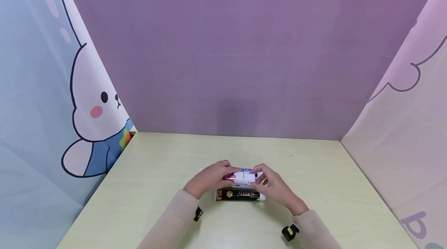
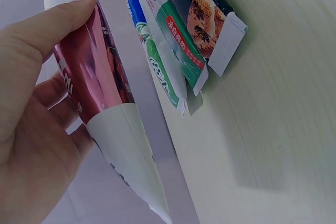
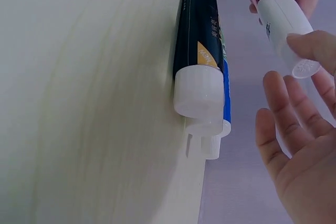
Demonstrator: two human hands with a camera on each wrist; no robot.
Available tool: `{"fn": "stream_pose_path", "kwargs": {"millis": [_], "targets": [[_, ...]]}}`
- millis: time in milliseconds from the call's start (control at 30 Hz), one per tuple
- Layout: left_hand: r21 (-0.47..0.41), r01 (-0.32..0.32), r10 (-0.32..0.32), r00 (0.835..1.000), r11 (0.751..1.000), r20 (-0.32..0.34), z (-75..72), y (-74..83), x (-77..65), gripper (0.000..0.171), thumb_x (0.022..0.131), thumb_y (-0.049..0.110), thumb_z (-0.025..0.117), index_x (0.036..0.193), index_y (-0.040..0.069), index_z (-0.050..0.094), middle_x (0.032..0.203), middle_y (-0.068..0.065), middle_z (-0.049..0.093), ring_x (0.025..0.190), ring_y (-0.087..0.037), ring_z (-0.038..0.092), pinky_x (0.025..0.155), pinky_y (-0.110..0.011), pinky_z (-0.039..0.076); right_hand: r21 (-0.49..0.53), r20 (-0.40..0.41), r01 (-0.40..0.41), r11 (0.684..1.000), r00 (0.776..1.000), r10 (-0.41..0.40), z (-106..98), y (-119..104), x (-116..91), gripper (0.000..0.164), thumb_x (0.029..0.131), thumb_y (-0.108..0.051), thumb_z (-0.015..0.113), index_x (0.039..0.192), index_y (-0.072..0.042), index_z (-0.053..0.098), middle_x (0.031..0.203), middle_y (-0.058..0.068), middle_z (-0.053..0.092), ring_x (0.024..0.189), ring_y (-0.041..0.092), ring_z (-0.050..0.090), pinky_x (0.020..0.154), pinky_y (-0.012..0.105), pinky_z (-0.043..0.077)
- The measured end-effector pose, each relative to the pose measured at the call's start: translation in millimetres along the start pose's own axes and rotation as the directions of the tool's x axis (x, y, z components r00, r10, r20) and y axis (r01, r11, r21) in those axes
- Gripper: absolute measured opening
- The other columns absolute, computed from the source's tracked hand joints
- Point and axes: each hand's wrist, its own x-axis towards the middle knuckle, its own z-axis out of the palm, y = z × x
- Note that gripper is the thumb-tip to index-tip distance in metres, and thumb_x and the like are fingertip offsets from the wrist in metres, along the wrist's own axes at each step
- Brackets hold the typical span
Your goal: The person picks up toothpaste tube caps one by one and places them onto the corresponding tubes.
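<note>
A red and white toothpaste tube (image 1: 241, 177) is raised above the table, its white cap (image 3: 286, 30) toward the right. My left hand (image 1: 209, 178) grips its red middle, the thumb lying along the top in the left wrist view. At the cap, my right hand (image 1: 276, 189) pinches with thumb and index finger, while its other fingers spread away from the tube. Below lie three more toothpaste tubes side by side: a black one (image 1: 241, 194) with a honeycomb picture nearest me, a green and white one (image 2: 181, 45), and a blue and green one (image 2: 152, 56) farthest.
The pale wooden table (image 1: 167, 152) ends at a purple cloth wall (image 1: 237, 55) behind. Printed cloths stand along the left side, with a cartoon rabbit (image 1: 94, 117), and along the right side. Black straps (image 1: 290, 232) sit at both wrists.
</note>
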Motion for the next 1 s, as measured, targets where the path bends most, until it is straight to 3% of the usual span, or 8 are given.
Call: {"fn": "stream_pose_path", "kwargs": {"millis": [167, 267, 767, 1000], "targets": [[0.006, -0.001, 0.001, 1.000, 1.000, 0.001, 0.0, 0.4, 0.0, 0.049, 0.094, 0.031, 0.072, 0.141, 0.022, 0.060, 0.110, 0.000, 0.059, 0.085, -0.008, 0.050, 0.071, -0.018, 0.046, -0.018, -0.020, 0.038, 0.999, 0.999, -0.039, 4.2, 24.5, 2.9, 0.032, 0.091, -0.006, 0.074, 0.117, -0.010, 0.057, 0.107, 0.004, 0.063, 0.086, 0.019, 0.063, 0.076, 0.036, 0.052], [0.008, -0.005, 0.005, 1.000, 1.000, -0.002, -0.4, 0.9, -0.3, 0.050, 0.094, 0.030, 0.072, 0.142, 0.022, 0.060, 0.110, 0.000, 0.059, 0.085, -0.008, 0.050, 0.071, -0.018, 0.046, -0.009, -0.015, 0.057, 0.998, 0.998, -0.057, 2.9, 28.1, 3.0, 0.030, 0.091, -0.010, 0.075, 0.115, -0.015, 0.057, 0.105, -0.001, 0.063, 0.085, 0.015, 0.063, 0.076, 0.034, 0.052], [0.001, -0.006, 0.006, 1.000, 1.000, 0.002, -0.6, 1.6, -6.2, 0.051, 0.094, 0.031, 0.072, 0.142, 0.024, 0.059, 0.110, 0.001, 0.059, 0.085, -0.008, 0.050, 0.071, -0.018, 0.046, -0.014, -0.001, 0.030, 0.999, 1.000, -0.030, 6.6, 23.5, -2.5, 0.024, 0.097, -0.026, 0.069, 0.116, -0.015, 0.057, 0.097, -0.002, 0.065, 0.080, 0.018, 0.062, 0.069, 0.030, 0.054], [0.009, -0.024, 0.023, 1.000, 1.000, 0.010, -0.2, 1.6, -9.3, 0.050, 0.094, 0.030, 0.072, 0.142, 0.023, 0.059, 0.111, 0.000, 0.059, 0.085, -0.008, 0.050, 0.071, -0.018, 0.046, -0.004, 0.017, -0.035, 0.999, 0.999, 0.035, 10.5, 19.8, -6.6, 0.019, 0.101, -0.031, 0.062, 0.109, -0.014, 0.059, 0.093, 0.002, 0.068, 0.078, 0.016, 0.061, 0.068, 0.029, 0.053]]}}
